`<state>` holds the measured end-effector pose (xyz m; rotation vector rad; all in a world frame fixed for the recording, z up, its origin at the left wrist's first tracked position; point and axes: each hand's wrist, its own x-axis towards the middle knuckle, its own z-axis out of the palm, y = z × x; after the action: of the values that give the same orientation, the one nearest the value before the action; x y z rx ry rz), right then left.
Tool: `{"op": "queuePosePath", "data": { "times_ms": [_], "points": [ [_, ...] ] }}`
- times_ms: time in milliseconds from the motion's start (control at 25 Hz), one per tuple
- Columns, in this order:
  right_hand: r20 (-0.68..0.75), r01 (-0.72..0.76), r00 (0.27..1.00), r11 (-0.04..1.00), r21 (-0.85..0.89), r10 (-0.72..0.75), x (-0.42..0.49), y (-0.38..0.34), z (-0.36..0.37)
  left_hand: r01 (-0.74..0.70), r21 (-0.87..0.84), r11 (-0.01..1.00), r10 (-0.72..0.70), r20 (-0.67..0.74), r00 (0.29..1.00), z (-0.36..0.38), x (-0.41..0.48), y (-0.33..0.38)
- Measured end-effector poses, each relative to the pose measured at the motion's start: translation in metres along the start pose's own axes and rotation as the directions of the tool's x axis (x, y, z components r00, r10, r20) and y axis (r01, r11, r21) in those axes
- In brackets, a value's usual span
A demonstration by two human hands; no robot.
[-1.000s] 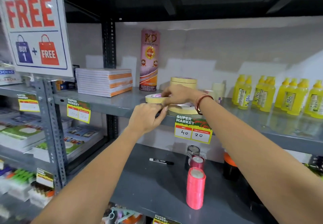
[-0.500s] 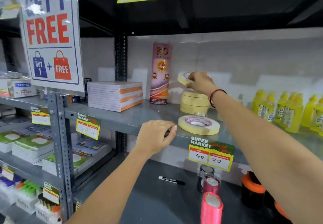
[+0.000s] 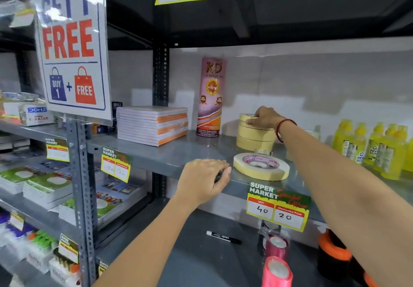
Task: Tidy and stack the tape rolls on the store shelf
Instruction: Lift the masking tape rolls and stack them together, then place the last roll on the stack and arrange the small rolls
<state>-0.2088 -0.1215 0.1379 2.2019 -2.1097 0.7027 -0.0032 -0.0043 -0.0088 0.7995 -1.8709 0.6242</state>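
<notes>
A stack of cream masking tape rolls [image 3: 253, 138] stands at the back of the grey metal shelf [image 3: 178, 152]. My right hand [image 3: 264, 116] rests on top of the stack, fingers and thumb closed around the small top tape roll [image 3: 244, 117]. A wide, flat cream tape roll [image 3: 260, 167] with a pink printed core lies near the shelf's front edge. A small clear tape roll [image 3: 262, 151] sits just behind it. My left hand [image 3: 204, 180] grips the shelf's front edge, left of the wide roll, with a small dark object under its fingers.
A tall pink KD tape tube [image 3: 211, 96] stands left of the stack, next to a pile of notebooks [image 3: 153, 124]. Yellow glue bottles [image 3: 375, 145] fill the right. Below lie a black marker [image 3: 223, 237] and pink ribbon rolls [image 3: 277, 268]. A price tag [image 3: 278, 208] hangs from the shelf edge.
My right hand carried the small roll from the front of the shelf up and back, then lowered it onto the cream stack. My left hand dropped to the shelf edge.
</notes>
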Motion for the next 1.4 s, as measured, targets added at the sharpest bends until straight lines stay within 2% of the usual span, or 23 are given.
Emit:
{"op": "queuePosePath", "data": {
  "times_ms": [200,280,360,400,440,480,520,560,600,640,760,1040,1240,1320,1400],
  "points": [
    [-0.001,-0.02,1.0,0.995,-0.093,0.02,-0.004,-0.005,0.005,0.001,0.008,1.0,-0.001,0.003,1.0,-0.001,0.001,0.001],
    [-0.126,-0.007,0.992,0.981,-0.195,-0.018,-0.013,-0.011,0.003,0.006,0.014,1.0,-0.006,0.002,1.0,-0.001,0.001,0.002],
    [-0.211,0.12,0.966,0.982,-0.147,-0.149,-0.029,-0.024,-0.008,0.014,0.02,1.0,-0.014,0.004,1.0,-0.002,0.002,0.002],
    [-0.158,0.193,0.967,0.979,-0.066,-0.202,-0.04,-0.032,-0.016,0.021,0.024,0.999,-0.021,0.007,1.0,-0.002,0.002,0.002],
    [-0.011,0.229,0.973,0.973,0.007,-0.229,-0.054,-0.039,-0.024,0.028,0.033,0.999,-0.028,0.011,1.0,-0.003,0.003,0.003],
    [0.211,0.212,0.954,0.977,0.033,-0.215,-0.069,-0.047,-0.031,0.035,0.048,0.998,-0.036,0.015,0.999,-0.004,0.004,0.004],
    [0.421,0.176,0.892,0.984,0.012,-0.164,-0.086,-0.055,-0.034,0.038,0.067,0.997,-0.04,0.016,0.999,-0.005,0.004,0.006],
    [0.56,0.159,0.821,0.987,-0.039,-0.11,-0.1,-0.06,-0.034,0.038,0.089,0.995,-0.039,0.015,0.999,-0.005,0.005,0.007],
    [0.614,0.164,0.786,0.983,-0.086,-0.078,-0.111,-0.062,-0.03,0.035,0.108,0.994,-0.037,0.017,0.999,-0.006,0.004,0.008],
    [0.606,0.174,0.792,0.978,-0.114,-0.071,-0.117,-0.063,-0.024,0.034,0.122,0.992,-0.036,0.02,0.999,-0.006,0.005,0.008],
    [0.472,0.16,0.878,0.979,-0.122,-0.085,-0.131,-0.06,-0.009,0.048,0.121,0.991,-0.055,0.048,0.997,-0.007,0.005,0.009],
    [0.323,0.163,0.942,0.961,-0.221,-0.086,-0.149,-0.058,-0.008,0.047,0.088,0.995,-0.053,0.066,0.996,-0.005,0.002,0.006],
    [0.224,0.038,0.973,0.993,0.11,-0.062,-0.145,-0.052,-0.048,0.021,0.052,0.998,-0.023,0.034,0.999,-0.005,0.002,0.009],
    [0.107,0.051,0.991,0.971,0.234,-0.078,-0.133,-0.052,-0.075,0.026,0.027,0.999,-0.026,0.024,0.999,-0.005,0.002,0.007],
    [-0.03,0.096,0.995,0.959,0.267,-0.091,-0.111,-0.052,-0.095,0.029,0.019,0.999,-0.029,0.007,1.0,-0.003,0.002,0.005]
  ]
}}
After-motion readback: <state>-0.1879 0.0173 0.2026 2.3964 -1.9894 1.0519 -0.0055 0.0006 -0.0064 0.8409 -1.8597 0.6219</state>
